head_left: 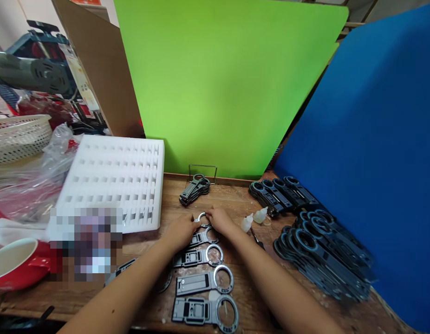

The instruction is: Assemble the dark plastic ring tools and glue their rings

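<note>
Grey flat metal bracket with a round ring at its right end (189, 311) lies closest to the camera on the wooden worktop (243, 287). Beyond it, three similar ring-ended brackets (192, 283) form a column running away from the camera, their rings to the right.

At the far end of that column, the left hand (178, 231) and the right hand (220, 220) meet at a small bright metal ring (198, 218). The left hand's grip pinches its left side, thumb and fingers drawn close together; the right hand's fingertips are bent against its right side. Whether the ring is lifted off the worktop cannot be told.

Just past the hands sits a small pile of grey ring-ended pieces (191, 191), in front of a thin wire stand (216, 172) near the foot of an upright bright green board (218, 83). Right of the right hand are two small translucent white bottles (247, 223), and beyond them a stack of dark ring-ended pieces (279, 195). A larger, fanned heap of dark pieces (326, 255) lies nearer, beside an upright blue board (371, 153).

To the left are a white foam block with rows of slots (112, 174) and a red bowl with a pale inside (25, 271).
</note>
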`<state>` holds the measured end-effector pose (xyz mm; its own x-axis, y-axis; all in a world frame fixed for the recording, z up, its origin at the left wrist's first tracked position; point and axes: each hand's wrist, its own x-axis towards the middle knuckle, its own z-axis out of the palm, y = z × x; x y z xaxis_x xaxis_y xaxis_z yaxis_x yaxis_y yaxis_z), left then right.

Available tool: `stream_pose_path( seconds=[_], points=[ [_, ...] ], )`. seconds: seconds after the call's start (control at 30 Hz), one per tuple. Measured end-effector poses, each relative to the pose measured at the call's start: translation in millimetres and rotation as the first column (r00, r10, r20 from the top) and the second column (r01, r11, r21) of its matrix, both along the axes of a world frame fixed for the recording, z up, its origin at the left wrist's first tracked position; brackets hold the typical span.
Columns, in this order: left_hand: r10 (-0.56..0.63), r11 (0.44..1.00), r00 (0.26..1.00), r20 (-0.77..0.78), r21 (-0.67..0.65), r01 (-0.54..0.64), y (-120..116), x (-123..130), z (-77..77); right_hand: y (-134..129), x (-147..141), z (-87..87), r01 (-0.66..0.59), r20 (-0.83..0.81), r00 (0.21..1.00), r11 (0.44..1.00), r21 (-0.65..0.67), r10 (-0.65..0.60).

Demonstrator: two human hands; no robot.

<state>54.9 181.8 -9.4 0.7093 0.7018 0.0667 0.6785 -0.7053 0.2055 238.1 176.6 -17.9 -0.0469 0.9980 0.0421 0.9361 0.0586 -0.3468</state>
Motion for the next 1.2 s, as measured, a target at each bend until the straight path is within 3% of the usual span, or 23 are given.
stream_pose_path(
  seconds=[0.27, 0.47, 0.63, 0.73, 0.8, 0.93, 1.03, 1.2],
  points=[
    [-0.175, 0.984, 0.985, -0.004, 0.017, 0.175, 4, 4, -1.7, -48, 9, -3.8, -0.067, 0.038, 0.997, 0.995, 0.071, 0.064],
    [-0.155, 0.988, 0.987, 0.032, 0.030, 0.154, -1, 15, 9.8, -47, 9, -2.5, -0.053, -0.003, 0.999, 0.996, 0.077, 0.053],
    [0.011, 0.999, 0.992, 0.124, 0.047, -0.017, -15, 18, 21.3, -48, 5, -4.8, 0.031, -0.103, 0.995, 0.994, 0.109, -0.020],
    [0.181, 0.978, 0.956, 0.231, 0.059, -0.199, -25, -9, 24.1, -50, 3, -15.0, 0.124, -0.190, 0.977, 0.983, 0.136, -0.097],
    [0.341, 0.929, 0.893, 0.293, 0.044, -0.369, -29, -41, 24.2, -52, 3, -23.1, 0.178, -0.248, 0.959, 0.973, 0.146, -0.138],
    [0.614, 0.762, 0.710, 0.346, -0.027, -0.646, -22, -107, 23.3, -55, 4, -32.1, 0.257, -0.320, 0.926, 0.956, 0.145, -0.200],
    [0.669, 0.720, 0.657, 0.347, -0.087, -0.688, -6, -127, 22.3, -57, 4, -31.4, 0.273, -0.334, 0.918, 0.951, 0.146, -0.212],
    [0.685, 0.711, 0.591, 0.425, -0.216, -0.669, 14, -121, 19.5, -60, 2, -29.2, 0.281, -0.340, 0.917, 0.944, 0.176, -0.210]
  ],
)
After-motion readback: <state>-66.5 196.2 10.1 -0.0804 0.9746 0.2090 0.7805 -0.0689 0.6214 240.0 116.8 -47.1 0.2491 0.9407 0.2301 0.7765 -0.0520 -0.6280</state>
